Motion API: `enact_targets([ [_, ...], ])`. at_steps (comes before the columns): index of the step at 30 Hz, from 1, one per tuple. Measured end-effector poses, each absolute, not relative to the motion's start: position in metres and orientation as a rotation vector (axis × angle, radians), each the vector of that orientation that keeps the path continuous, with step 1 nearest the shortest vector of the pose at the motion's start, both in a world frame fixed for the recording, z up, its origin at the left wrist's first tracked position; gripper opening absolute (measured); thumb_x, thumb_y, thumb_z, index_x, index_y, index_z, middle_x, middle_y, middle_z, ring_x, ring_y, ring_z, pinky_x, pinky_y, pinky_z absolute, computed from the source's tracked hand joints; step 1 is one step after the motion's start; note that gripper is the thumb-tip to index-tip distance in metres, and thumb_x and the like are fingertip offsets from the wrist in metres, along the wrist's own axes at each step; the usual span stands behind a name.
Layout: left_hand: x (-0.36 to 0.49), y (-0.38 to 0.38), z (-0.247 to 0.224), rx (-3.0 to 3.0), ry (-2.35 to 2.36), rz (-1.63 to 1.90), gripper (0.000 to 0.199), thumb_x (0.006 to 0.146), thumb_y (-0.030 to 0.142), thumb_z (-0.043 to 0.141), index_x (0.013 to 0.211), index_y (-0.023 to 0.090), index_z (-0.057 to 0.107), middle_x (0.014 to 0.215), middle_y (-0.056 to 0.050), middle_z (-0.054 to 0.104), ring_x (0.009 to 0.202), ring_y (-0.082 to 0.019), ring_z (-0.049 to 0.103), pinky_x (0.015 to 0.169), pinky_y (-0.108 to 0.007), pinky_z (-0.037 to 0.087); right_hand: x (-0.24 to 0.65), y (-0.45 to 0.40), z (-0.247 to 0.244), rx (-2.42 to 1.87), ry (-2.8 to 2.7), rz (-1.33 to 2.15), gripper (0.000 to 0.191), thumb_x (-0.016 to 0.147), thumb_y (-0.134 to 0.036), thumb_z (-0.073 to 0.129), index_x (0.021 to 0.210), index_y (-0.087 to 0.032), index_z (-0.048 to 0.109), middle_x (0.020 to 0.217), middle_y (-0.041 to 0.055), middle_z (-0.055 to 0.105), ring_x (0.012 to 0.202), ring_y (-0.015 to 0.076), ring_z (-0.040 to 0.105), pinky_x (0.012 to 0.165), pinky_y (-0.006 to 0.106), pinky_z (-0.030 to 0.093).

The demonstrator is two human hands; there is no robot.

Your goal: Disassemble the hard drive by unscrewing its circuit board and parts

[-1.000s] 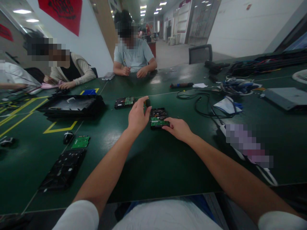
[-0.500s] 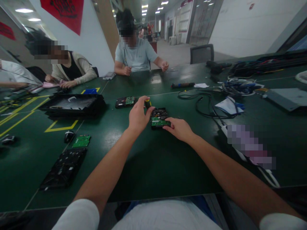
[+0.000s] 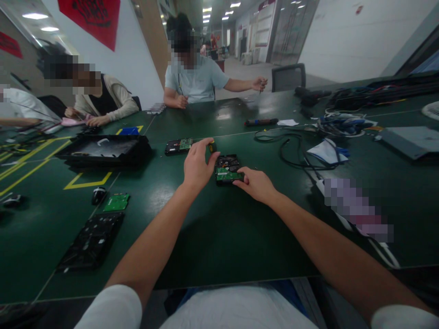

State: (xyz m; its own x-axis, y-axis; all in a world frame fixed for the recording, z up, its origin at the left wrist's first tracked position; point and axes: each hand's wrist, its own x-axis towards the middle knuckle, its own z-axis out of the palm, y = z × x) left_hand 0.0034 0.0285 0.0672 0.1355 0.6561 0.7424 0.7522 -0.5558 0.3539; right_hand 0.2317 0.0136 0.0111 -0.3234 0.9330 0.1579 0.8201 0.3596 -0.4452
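A hard drive (image 3: 228, 161) with a green circuit board (image 3: 224, 174) on its near end lies on the dark green table before me. My right hand (image 3: 255, 183) grips its near right corner between thumb and fingers. Over the drive's far left side, my left hand (image 3: 199, 160) is closed on the yellow and black handle of a screwdriver (image 3: 212, 146). The screwdriver's tip is too small to make out. Another hard drive (image 3: 178, 146), also with a green board, lies beyond my left hand.
Black drive cases (image 3: 92, 242), a loose green board (image 3: 117, 202) and a computer mouse (image 3: 99, 195) lie left, before a black tray (image 3: 103, 148). Cables (image 3: 291, 141), a cloth (image 3: 328, 151) and a power strip (image 3: 338, 214) lie right. Co-workers sit across the table (image 3: 240, 246).
My left fingers have shifted slightly around the screwdriver handle, which shows turned a little. My right hand and the hard drive stay put. The co-worker opposite has stretched an arm out sideways.
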Motion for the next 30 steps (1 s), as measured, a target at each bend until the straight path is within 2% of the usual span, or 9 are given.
enact_targets([
  [6,0.0067,0.0256,0.0696,-2.289,-1.419,-1.503,0.035,0.094,0.027,0.079,0.122,0.024,0.058,0.121,-0.007,0.074,0.108,-0.021,0.073,0.095,-0.038,0.06,0.2308,0.0121,0.0117,-1.561,-2.216,0.406,0.038,0.1,-0.038,0.072,0.132,-0.019,0.062,0.083,0.0013,0.075,0.077,0.0206,0.07,0.068,0.03,0.041],
  [11,0.0069,0.0254,0.0711,-2.312,-1.406,-1.467,0.027,0.097,0.023,0.073,0.119,0.024,0.059,0.12,-0.006,0.073,0.11,-0.021,0.071,0.095,-0.038,0.06,0.2316,0.0133,0.0089,-1.55,-2.224,0.403,0.034,0.1,-0.039,0.072,0.127,-0.02,0.064,0.082,0.0009,0.075,0.077,0.0203,0.07,0.068,0.03,0.041],
  [16,0.0056,0.025,0.0718,-2.265,-1.413,-1.434,0.021,0.099,0.026,0.07,0.119,0.024,0.064,0.121,-0.01,0.07,0.118,-0.026,0.066,0.096,-0.041,0.06,0.2321,0.0144,0.0078,-1.536,-2.235,0.387,0.032,0.1,-0.039,0.071,0.125,-0.019,0.065,0.083,0.0017,0.075,0.077,0.0205,0.069,0.067,0.031,0.041],
  [22,0.0059,0.0242,0.071,-2.324,-1.394,-1.431,0.028,0.102,0.021,0.062,0.13,0.022,0.063,0.13,-0.011,0.072,0.122,-0.025,0.069,0.1,-0.04,0.06,0.2322,0.0128,0.0115,-1.525,-2.258,0.391,0.032,0.101,-0.04,0.07,0.125,-0.019,0.066,0.082,0.0019,0.075,0.075,0.0201,0.067,0.067,0.031,0.04],
  [26,0.0064,0.0246,0.0704,-2.316,-1.434,-1.434,0.031,0.1,0.025,0.068,0.13,0.022,0.061,0.128,-0.01,0.074,0.111,-0.023,0.073,0.098,-0.039,0.06,0.2322,0.0127,0.0111,-1.515,-2.257,0.378,0.032,0.101,-0.04,0.07,0.125,-0.019,0.066,0.082,0.0012,0.074,0.074,0.0198,0.066,0.067,0.031,0.039],
  [30,0.0068,0.0243,0.0708,-2.294,-1.446,-1.507,0.031,0.095,0.027,0.077,0.12,0.024,0.059,0.118,-0.005,0.074,0.102,-0.02,0.073,0.09,-0.035,0.06,0.2323,0.0134,0.0096,-1.507,-2.259,0.372,0.032,0.101,-0.04,0.07,0.126,-0.02,0.067,0.081,0.0011,0.073,0.074,0.0197,0.066,0.067,0.031,0.039],
])
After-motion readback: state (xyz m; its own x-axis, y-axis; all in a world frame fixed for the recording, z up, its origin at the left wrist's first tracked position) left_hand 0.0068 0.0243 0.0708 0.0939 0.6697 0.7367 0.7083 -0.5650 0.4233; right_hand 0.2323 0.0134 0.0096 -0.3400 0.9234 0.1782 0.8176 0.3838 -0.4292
